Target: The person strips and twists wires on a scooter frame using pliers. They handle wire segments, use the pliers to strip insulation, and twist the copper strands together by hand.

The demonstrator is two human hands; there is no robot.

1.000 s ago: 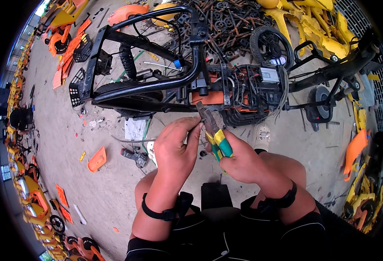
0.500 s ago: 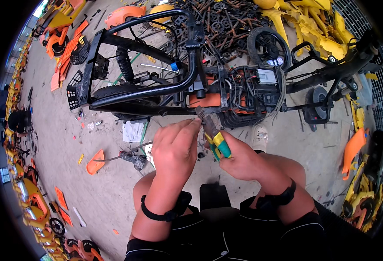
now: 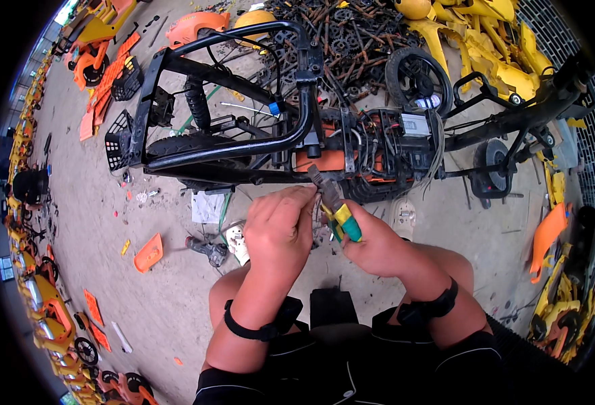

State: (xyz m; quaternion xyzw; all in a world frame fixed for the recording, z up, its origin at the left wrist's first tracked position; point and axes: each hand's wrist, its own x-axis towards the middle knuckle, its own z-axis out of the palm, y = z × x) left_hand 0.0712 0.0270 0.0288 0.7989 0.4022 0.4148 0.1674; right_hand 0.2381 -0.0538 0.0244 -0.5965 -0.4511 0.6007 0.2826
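Note:
In front of me lies a stripped black scooter frame (image 3: 216,143), with exposed wiring and a silver box (image 3: 415,125) in its middle. My right hand (image 3: 373,246) is wrapped round pliers (image 3: 343,216) with yellow and green handles. Their dark metal jaws point up and away, close to the frame's near edge. Right beside those jaws, my left hand (image 3: 278,219) is closed with fingertips pinched together. What it pinches is hidden behind the fingers.
A cordless power tool (image 3: 207,251) and an orange plastic piece (image 3: 149,253) lie on the floor to the left. Beyond the frame are a heap of rusty metal parts (image 3: 351,47), a loose wheel (image 3: 417,77) and yellow panels (image 3: 500,57). White paper (image 3: 207,206) lies near the frame.
The long thin dark strand that stuck out leftward from my left hand no longer shows there. Both hands and the pliers have shifted only slightly.

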